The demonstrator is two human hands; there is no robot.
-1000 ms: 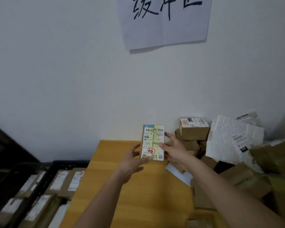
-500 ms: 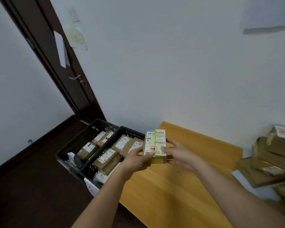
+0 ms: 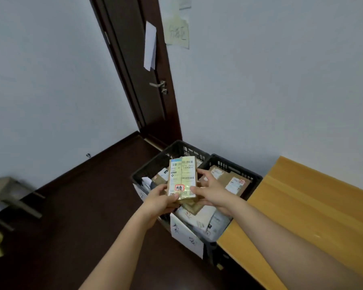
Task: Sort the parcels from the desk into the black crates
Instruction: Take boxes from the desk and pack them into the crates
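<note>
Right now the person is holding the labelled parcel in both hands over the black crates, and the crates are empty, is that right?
Not quite. The head view shows both the left hand and the right hand holding the labelled parcel over the black crates, but the crates are not empty: several other parcels already lie inside them.

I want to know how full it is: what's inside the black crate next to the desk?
The black crate beside the desk holds brown cardboard parcels with white labels and pale bags. The held parcel and both hands cover its middle; its bottom is hidden.
</note>
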